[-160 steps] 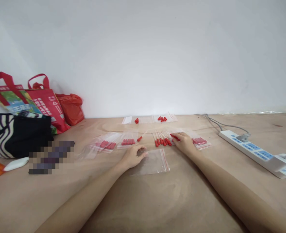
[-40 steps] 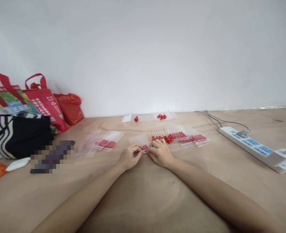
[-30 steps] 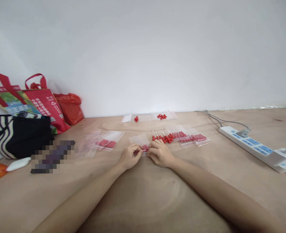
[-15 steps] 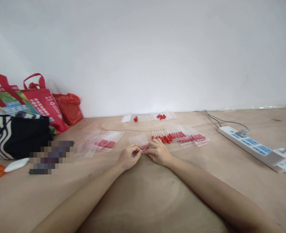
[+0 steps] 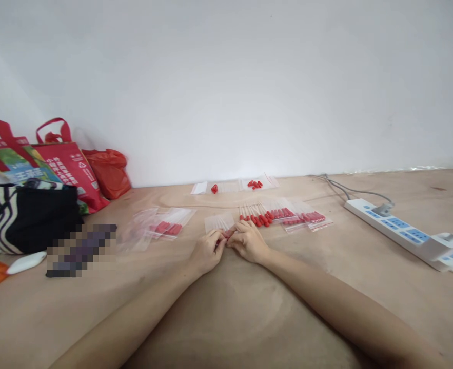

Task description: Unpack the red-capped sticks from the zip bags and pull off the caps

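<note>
Bag (image 5: 213,222) looks light, limp and slippery, best held by its near edge, where the left hand (image 5: 208,251) and right hand (image 5: 251,243) pinch it.

The left hand (image 5: 208,252) and right hand (image 5: 250,242) are ungloved, with slim fingers (image 5: 239,238); the left forearm (image 5: 134,318) and right forearm (image 5: 337,294) are bare, smooth and slender, tapering towards the wrists (image 5: 267,255). Fingernails are too small to make out.
</note>
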Demonstrator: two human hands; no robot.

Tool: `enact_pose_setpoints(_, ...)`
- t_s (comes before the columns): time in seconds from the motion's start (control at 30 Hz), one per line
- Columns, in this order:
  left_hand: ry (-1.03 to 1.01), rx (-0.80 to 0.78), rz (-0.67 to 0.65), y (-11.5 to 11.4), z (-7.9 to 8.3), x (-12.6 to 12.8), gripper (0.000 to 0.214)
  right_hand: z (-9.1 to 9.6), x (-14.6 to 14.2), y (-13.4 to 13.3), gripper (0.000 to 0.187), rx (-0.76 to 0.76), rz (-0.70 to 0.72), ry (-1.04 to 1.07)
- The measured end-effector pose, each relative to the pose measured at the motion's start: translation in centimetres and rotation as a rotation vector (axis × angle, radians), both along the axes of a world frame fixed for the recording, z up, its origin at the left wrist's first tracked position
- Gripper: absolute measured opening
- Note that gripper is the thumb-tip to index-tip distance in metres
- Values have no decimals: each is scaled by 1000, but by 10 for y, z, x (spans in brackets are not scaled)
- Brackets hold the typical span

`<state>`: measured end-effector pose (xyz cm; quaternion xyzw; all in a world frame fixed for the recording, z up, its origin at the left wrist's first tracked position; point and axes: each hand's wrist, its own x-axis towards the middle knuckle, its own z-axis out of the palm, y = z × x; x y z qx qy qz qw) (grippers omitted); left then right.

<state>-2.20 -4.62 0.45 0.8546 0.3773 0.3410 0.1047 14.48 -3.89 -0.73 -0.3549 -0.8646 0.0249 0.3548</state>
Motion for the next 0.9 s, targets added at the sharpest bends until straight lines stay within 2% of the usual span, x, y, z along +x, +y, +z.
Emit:
enact_pose_setpoints(0.1, -5, 17, 31, 0, -2, -1, 14, 2, -2, -2, 12, -17, -14, -4)
enact_pose_setpoints(0.27, -10, 53, 203, 5, -2, -7, 12, 4, -7, -10, 10, -19, 36, -46)
enact_pose_setpoints(0.37, -42, 104, 212, 6, 2, -9, 14, 3, -4, -9, 10, -66, 59, 25)
enact_pose_setpoints(0.43, -81, 143, 213, 5, 6, -10, 15, 2, 1, -6, 12, -141, 130, 116)
enact_pose_setpoints(0.57, -66, 78, 106, 4, 12, -17, 15, 6, 18, -3, 11, -297, 296, 198)
enact_pose_setpoints(0.67, 63, -62, -22, 7, 12, -25, 29, 11, 30, -4, 5, -399, 327, 223)
enact_pose_setpoints(0.77, 180, -148, -159, 8, 10, -30, 45, 11, 34, -3, 7, -455, 268, 278)
enact_pose_setpoints(0.9, 198, -162, -156, 5, 12, -29, 48, 2, 30, 0, 8, -409, 119, 355)
